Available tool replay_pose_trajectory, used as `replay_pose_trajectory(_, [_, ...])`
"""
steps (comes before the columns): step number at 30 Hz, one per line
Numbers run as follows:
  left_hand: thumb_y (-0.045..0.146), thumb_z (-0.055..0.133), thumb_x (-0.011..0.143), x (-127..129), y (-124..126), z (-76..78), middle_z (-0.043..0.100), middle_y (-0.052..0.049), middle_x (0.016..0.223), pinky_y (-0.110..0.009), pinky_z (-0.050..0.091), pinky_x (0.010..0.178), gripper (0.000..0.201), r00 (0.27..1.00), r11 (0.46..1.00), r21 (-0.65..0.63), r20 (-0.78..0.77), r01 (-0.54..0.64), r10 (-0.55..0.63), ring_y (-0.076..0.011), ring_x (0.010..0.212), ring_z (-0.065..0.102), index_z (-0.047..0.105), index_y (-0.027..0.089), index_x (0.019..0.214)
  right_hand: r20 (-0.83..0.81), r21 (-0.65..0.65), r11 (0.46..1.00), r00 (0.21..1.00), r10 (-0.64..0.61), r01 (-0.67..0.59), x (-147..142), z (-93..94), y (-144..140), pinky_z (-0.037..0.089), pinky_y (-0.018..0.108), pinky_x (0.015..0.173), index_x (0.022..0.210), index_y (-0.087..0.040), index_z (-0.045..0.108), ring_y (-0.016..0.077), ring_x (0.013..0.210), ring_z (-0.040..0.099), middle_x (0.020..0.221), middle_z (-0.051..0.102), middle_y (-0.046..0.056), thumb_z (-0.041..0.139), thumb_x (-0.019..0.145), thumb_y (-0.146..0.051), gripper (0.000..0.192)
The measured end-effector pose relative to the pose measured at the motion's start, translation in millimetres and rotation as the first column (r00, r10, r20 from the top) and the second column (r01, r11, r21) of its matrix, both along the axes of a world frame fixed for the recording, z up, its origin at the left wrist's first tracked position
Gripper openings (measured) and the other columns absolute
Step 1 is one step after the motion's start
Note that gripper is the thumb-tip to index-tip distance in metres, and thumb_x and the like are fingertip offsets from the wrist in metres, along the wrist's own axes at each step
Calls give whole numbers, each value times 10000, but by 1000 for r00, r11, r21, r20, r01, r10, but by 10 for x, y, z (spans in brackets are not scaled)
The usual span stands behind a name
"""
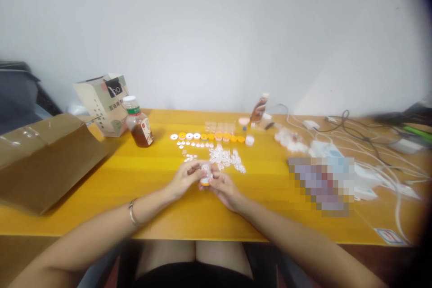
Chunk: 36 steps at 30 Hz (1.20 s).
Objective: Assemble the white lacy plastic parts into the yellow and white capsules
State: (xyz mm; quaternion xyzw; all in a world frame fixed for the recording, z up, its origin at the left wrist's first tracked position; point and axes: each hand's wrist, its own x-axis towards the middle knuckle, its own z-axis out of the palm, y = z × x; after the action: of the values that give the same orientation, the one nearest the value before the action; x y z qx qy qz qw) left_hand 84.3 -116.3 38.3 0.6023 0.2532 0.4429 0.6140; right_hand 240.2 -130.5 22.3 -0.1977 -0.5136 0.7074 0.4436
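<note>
Grasping a small container (205, 175) between left hand (189, 177) and right hand (225, 187) — seemingly part-assembled, though blurred — with white pieces (221, 156) and caps (204, 137) yet unused.

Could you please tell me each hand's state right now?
Left hand: closed, holding a small orange-edged container.
Right hand: closed, holding the same container.

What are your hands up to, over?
Left hand, right hand: both holding one small clear-and-orange item. Loose white pieces just beyond the hands. Nothing seen blocking the hold.
</note>
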Motion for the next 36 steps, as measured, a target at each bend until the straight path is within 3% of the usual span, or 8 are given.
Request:
replay_pose_trajectory(5, [426,594,766,-25,1,33,639,-98,866,-220,445,503,400,994,994,13,-35,106,-105,-120,560,551,600,128,1033,24,47,995,996,87,-88,50,92,-10,437,295,759,932,-181,617,138,719,581,795,631,17,676,719,-337,271])
replay_pose_trajectory(13, [345,534,827,-39,21,10,365,-108,1364,-419,288,1030,410,966,941,338,-237,-21,106,-263,1274,309,491,238,1220,313,150,988,950,-19,-29,238,285,134,424,312,820,953,-203,610,169,900,557,910,629,29,665,727,-296,251])
replay_pose_trajectory(15, [322,526,833,-101,42,-34,303,-103,1402,-438,272,1042,480,925,887,461,-326,-25,196,-266,1297,263,400,258,1292,344,160,987,935,-90,37,336,305,222,422,330,830,929,-206,612,179,888,573,906,645,35,669,723,-305,236])
replay_pose_trajectory(18, [288,538,831,-190,90,-54,362,-111,1374,-446,261,1051,546,831,700,670,-517,246,202,-272,1255,341,332,257,1336,323,142,956,901,-291,258,557,356,470,429,350,822,938,-220,593,194,859,601,903,663,45,672,711,-353,275])
replay_pose_trajectory(21, [308,546,829,-211,125,-22,459,-136,1305,-420,299,1040,621,761,486,714,-633,504,142,-269,1188,437,264,197,1370,332,195,827,758,-562,528,854,461,815,434,347,804,890,-219,574,213,883,599,902,666,49,698,662,-391,312])
replay_pose_trajectory(24, [344,515,843,-180,138,17,488,-160,1274,-398,330,1027,629,713,399,698,-687,595,139,-269,1160,470,248,132,1372,453,321,692,536,-712,647,1188,594,1115,428,335,782,867,-200,574,217,877,585,897,656,51,658,660,-436,325])
replay_pose_trajectory(29, [382,463,860,-158,177,40,517,-159,1243,-402,364,1000,543,656,369,681,-724,632,211,-273,1124,496,344,115,1318,576,495,540,209,-790,681,1740,680,1269,403,325,683,666,-176,563,205,705,548,650,588,11,678,580,-451,310])
replay_pose_trajectory(36, [403,476,855,-159,213,15,582,-155,1136,-391,384,972,481,680,377,719,-687,584,256,-248,1062,526,430,106,1230,690,638,552,-80,-719,537,2157,432,1137,423,318,608,744,-182,579,212,644,580,683,622,39,579,633,-496,333])
